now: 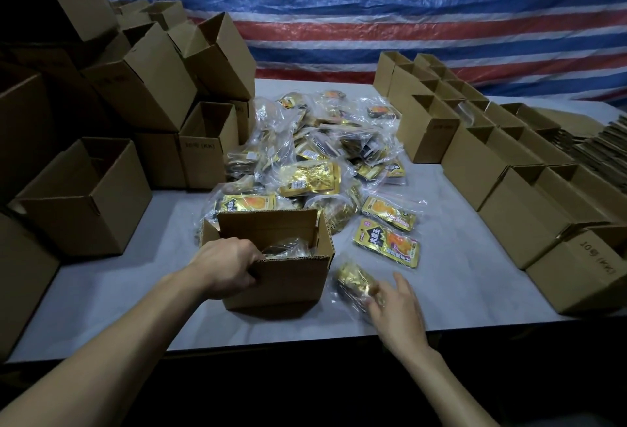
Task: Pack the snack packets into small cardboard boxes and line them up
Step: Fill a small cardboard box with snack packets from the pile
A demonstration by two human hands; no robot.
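A small open cardboard box (288, 282) stands near the table's front edge with clear-wrapped packets inside. My left hand (225, 267) grips its near-left rim, fingers curled over the edge. Just right of the box lies a gold snack packet (354, 279) in clear plastic. My right hand (397, 311) is blurred and touches that packet's near side with its fingers spread; whether it holds the packet I cannot tell. Two more yellow packets (388, 245) lie flat beyond it. A big heap of packets (315, 155) fills the table's middle.
Empty open boxes are stacked high at the left (135, 87). Rows of open boxes (475, 141) run along the right side, with flat cardboard sheets (600, 141) at the far right. The grey table (142, 284) ends near me. A striped tarp (373, 2) hangs behind.
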